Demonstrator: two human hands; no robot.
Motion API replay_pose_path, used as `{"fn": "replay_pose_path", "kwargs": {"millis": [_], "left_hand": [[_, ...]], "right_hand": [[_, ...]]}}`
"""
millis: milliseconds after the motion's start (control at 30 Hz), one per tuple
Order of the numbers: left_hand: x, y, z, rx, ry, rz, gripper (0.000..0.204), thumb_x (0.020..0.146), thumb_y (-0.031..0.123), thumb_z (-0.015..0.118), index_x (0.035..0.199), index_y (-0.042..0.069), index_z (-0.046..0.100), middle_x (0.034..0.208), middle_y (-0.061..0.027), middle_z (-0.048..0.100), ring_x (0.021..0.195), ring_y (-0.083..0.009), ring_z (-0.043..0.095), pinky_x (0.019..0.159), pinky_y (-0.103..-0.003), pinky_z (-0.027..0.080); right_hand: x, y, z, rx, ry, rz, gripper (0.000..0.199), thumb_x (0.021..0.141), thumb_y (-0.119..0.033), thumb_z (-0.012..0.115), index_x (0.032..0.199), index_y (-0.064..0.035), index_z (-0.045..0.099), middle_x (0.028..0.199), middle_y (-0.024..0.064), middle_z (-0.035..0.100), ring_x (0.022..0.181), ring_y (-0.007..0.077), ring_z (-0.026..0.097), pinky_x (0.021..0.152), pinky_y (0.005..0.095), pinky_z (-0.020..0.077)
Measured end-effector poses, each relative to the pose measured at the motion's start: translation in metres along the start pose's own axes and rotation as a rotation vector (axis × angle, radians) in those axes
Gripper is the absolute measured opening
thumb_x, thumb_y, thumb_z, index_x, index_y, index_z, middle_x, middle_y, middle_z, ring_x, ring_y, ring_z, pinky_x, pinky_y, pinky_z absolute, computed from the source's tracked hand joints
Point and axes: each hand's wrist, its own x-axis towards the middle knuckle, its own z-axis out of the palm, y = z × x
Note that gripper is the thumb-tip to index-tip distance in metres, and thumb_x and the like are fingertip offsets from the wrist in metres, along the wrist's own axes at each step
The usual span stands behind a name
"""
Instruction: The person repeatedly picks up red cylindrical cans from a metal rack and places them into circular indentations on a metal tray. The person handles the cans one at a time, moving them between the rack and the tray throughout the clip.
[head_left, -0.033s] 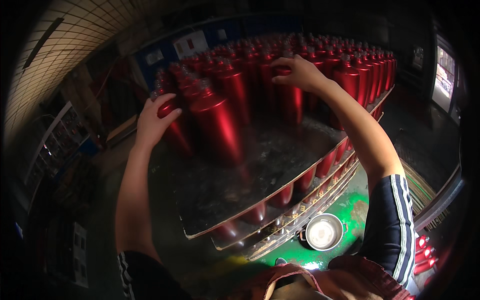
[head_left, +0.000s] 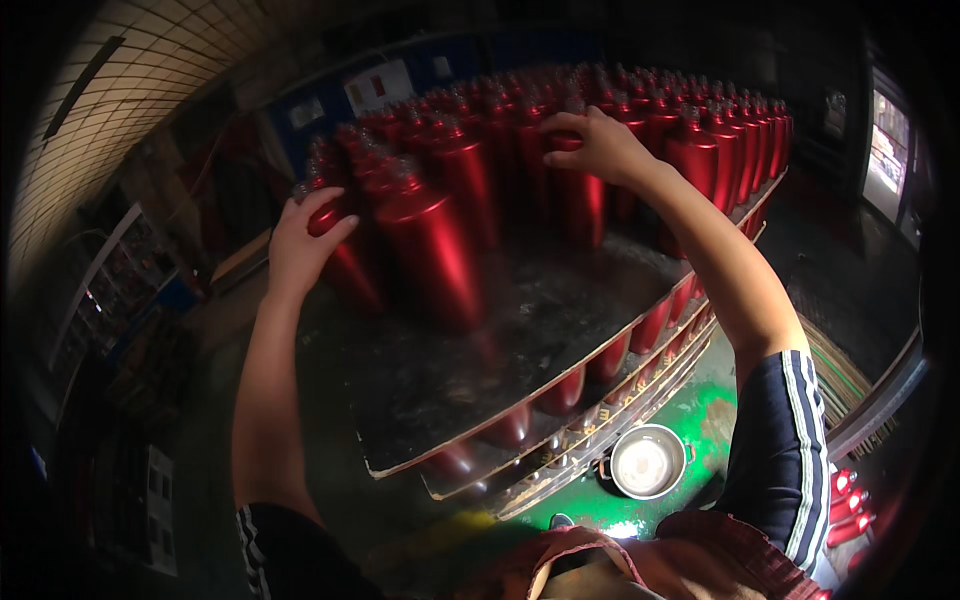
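Observation:
Many shiny red metal cylinders [head_left: 430, 250] stand upright on a dark flat sheet [head_left: 470, 380] atop a stacked pallet load. My left hand [head_left: 300, 240] is closed over the top of a red cylinder [head_left: 352, 272] at the left edge of the group. Stretched further forward, my right hand [head_left: 598, 145] grips the top of another red cylinder [head_left: 580, 210] in the front row. Between the two stands one cylinder that neither hand touches. The near part of the sheet is bare.
Lower layers of red cylinders [head_left: 560, 395] show under the sheet's edge. A round metal pot [head_left: 645, 462] sits on the green floor in front of the stack. A few red items [head_left: 848, 500] lie at the lower right. A tiled wall [head_left: 150, 80] and shelves [head_left: 110, 290] are on the left.

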Motion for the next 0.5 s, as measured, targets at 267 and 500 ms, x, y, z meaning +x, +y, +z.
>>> {"fn": "replay_pose_path", "kwargs": {"millis": [267,500], "left_hand": [[-0.103,0.011,-0.024,0.023,0.547,0.301,0.039,0.075,0.008,0.080,0.112,0.009,0.071,0.124,-0.0121,0.062,0.116,-0.0293,0.057,0.101,-0.039,0.044],[-0.259,0.071,-0.075,-0.705,0.813,-0.143,0.065,0.085,0.041,0.059,0.136,0.004,0.049,0.140,-0.0210,0.049,0.122,-0.0426,0.054,0.089,-0.056,0.058]], "right_hand": [[-0.120,-0.017,-0.019,0.233,0.575,-0.256,0.045,0.076,-0.019,0.080,0.119,-0.0146,0.069,0.123,0.0166,0.058,0.114,0.0310,0.056,0.100,0.0393,0.0451],[-0.305,-0.064,-0.074,0.596,0.830,0.207,0.042,0.086,-0.014,0.075,0.126,-0.0068,0.065,0.116,0.0047,0.062,0.105,0.0140,0.060,0.098,0.0274,0.0453]]}}
